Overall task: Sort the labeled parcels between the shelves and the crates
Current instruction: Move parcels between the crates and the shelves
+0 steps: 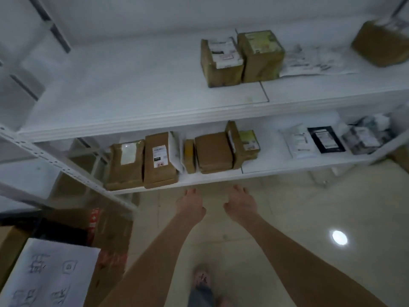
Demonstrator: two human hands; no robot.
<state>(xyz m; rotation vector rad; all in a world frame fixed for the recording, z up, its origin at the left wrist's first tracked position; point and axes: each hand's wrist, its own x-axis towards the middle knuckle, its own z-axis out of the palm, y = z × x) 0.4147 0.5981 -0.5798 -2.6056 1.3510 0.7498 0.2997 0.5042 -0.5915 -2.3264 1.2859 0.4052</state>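
My left hand and my right hand reach forward side by side, both empty with relaxed fingers, just below the front edge of the lower shelf. On that shelf stand several brown labeled parcels: a taped box, a taller box and a flat brown stack. To the right lie a white mailer and a black mailer. The upper shelf carries two brown boxes.
A cardboard crate with a handwritten white sheet stands at the lower left. Another brown box sits on the upper shelf's far right. The white shelf upright slants at left. Tiled floor lies below; my foot shows.
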